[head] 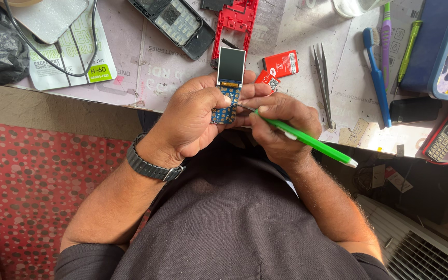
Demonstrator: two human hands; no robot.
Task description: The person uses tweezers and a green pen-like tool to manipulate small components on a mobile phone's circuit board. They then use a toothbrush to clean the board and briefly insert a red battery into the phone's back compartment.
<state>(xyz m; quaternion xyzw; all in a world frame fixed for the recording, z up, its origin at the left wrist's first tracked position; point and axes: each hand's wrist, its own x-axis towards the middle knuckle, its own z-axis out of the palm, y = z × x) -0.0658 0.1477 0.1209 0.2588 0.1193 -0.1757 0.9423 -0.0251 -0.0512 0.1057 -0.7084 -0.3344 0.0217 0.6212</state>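
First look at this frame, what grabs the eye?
At centre, the left hand holds a blue circuit board with a small dark screen, while the right hand touches a green tool to it. Behind them on the bench lie a red phone frame and tweezers.

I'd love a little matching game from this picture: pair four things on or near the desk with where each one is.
Things:
1. Blue circuit board with small dark screen
2. Green-handled pointed tool
3. Metal tweezers
4. Blue toothbrush

Places:
A. Lying on the desk just left of the toothbrush
B. Held in the left hand
C. Lying on the desk near the blue tray
D. Held in the right hand

Pairs: 1-B, 2-D, 3-A, 4-C
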